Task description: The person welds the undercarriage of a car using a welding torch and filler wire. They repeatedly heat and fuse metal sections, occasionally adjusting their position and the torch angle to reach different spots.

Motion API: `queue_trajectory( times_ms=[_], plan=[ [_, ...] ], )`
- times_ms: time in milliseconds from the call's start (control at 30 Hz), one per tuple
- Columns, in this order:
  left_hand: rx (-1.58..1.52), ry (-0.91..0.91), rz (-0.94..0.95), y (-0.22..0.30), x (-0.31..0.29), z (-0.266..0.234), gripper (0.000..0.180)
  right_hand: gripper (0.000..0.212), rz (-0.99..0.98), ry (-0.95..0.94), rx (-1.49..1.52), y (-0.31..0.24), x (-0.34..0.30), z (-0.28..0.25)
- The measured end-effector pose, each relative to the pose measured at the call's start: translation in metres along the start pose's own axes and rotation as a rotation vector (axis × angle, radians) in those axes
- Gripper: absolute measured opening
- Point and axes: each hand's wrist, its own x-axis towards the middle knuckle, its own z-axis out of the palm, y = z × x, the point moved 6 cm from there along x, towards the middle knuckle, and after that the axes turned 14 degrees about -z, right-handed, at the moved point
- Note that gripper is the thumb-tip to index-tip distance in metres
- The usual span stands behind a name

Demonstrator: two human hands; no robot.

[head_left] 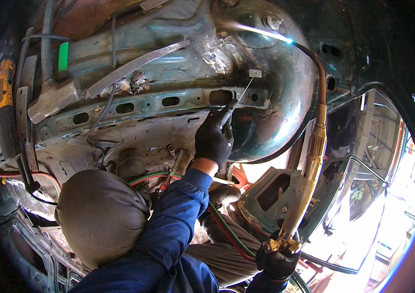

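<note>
lower right, grip (pixel 278 263) closed, holding torch (pixel 310 177)

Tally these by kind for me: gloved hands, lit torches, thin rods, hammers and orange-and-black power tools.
Gloved hands: 2, left hand and right hand
Lit torch: 1
Thin rod: 1
Hammer: 1
Orange-and-black power tool: 1
Total: 6

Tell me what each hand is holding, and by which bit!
The left hand holds a rod by its lower part; the right hand holds the torch by its base, at the knobs.
</note>
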Motion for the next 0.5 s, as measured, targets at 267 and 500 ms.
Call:
queue_trajectory(
  times_ms=[267, 500],
  plan=[
    [0.007, 0.049, 0.048, -0.001, -0.001, 0.003, 0.063, 0.087, 0.004, -0.018, 0.04, 0.003, -0.001, -0.002],
    [-0.009, 0.059, 0.067, 0.001, 0.002, -0.001, 0.062, 0.089, -0.059, 0.155, -0.017, 0.001, -0.004, 0.014]
  ],
)
